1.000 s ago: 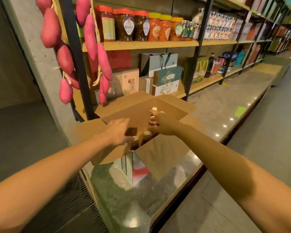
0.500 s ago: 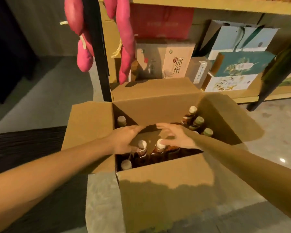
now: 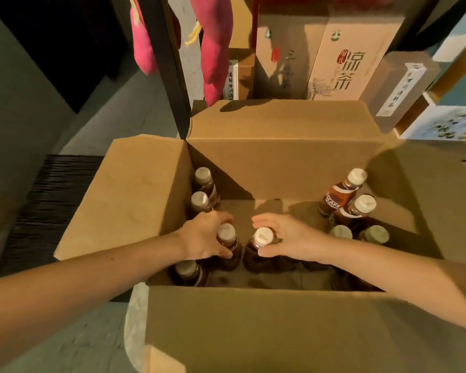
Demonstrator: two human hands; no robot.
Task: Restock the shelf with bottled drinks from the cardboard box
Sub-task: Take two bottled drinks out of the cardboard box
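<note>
An open cardboard box (image 3: pixel 253 319) stands in front of me, its flaps folded outward. Several brown bottled drinks with pale caps stand inside. My left hand (image 3: pixel 203 236) is wrapped around the neck of one bottle (image 3: pixel 226 234) near the box's front middle. Right beside it, my right hand (image 3: pixel 288 239) grips the neck of a second bottle (image 3: pixel 262 236) just under its white cap. More bottles stand at the back left (image 3: pixel 203 177), the front left (image 3: pixel 186 269) and the right side (image 3: pixel 357 177).
Behind the box, the low shelf holds tea cartons (image 3: pixel 342 57) and gift boxes (image 3: pixel 452 117). A black shelf post (image 3: pixel 167 63) rises at the box's back left corner, with pink sweet-potato-shaped hangings (image 3: pixel 215 49) beside it. A dark floor grate (image 3: pixel 51 200) lies left.
The view has dropped closer over the box. Both hands have gone deeper inside and closed around two bottle necks, where before they hovered open above the caps.
</note>
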